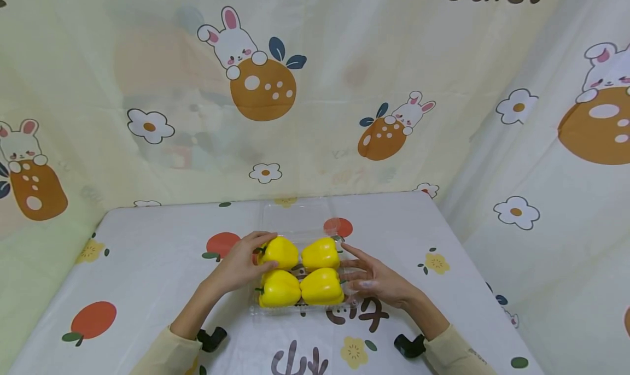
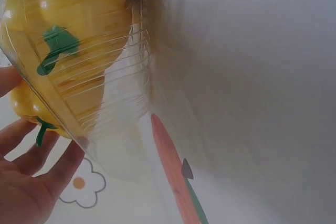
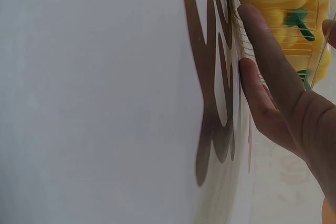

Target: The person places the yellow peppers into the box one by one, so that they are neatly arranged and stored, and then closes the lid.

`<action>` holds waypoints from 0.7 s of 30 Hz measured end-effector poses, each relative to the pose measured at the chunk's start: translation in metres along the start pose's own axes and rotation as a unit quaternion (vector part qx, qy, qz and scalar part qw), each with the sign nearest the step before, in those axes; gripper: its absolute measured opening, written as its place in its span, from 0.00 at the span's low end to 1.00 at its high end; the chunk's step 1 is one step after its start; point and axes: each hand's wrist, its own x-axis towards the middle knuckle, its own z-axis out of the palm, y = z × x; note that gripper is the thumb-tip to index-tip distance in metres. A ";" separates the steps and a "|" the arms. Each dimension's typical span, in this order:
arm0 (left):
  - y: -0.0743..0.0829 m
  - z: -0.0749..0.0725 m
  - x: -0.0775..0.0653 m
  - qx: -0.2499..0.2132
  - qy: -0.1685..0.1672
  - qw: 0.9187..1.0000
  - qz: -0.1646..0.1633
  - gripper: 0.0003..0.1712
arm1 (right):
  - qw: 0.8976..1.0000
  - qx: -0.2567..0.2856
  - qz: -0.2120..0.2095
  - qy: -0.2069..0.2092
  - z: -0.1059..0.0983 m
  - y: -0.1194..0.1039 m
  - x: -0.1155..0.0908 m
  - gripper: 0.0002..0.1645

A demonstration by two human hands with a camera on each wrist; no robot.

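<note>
Several yellow bell peppers fill a clear plastic box (image 1: pixel 254 311), two at the back and two at the front. My left hand (image 1: pixel 240 263) spans the back-left pepper (image 1: pixel 281 253), fingers on its far side and thumb on its near side. From the left wrist, green stems show through the ribbed box wall (image 2: pixel 118 98), with the fingers (image 2: pixel 65 166) at the far pepper (image 2: pixel 37 106). At the box's right side, my right hand (image 1: pixel 376 281) has extended fingers. Its fingertips (image 3: pixel 252 17) lie along the ribbed wall in the right wrist view.
The box's clear lid (image 1: pixel 295 216) lies folded back behind the peppers. A white printed cloth (image 1: pixel 157 276) covers the table, and a patterned curtain (image 1: pixel 325 134) hangs behind it. Black wrist-worn devices (image 1: pixel 409 346) show below both forearms.
</note>
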 end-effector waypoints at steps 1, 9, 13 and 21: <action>0.000 0.000 0.000 0.002 0.000 1.000 0.001 0.37 | 1.000 0.000 0.000 0.000 0.000 0.000 0.000 0.59; -0.002 0.003 0.000 0.005 0.005 1.000 0.011 0.37 | 1.000 -0.002 0.013 0.011 0.002 0.000 0.001 0.60; -0.002 0.004 0.000 0.008 0.005 1.000 0.014 0.37 | 1.000 0.003 0.017 0.015 0.003 0.000 0.002 0.60; -0.001 0.005 -0.001 0.010 0.004 1.000 0.016 0.37 | 1.000 0.001 0.018 0.017 0.003 -0.001 0.002 0.60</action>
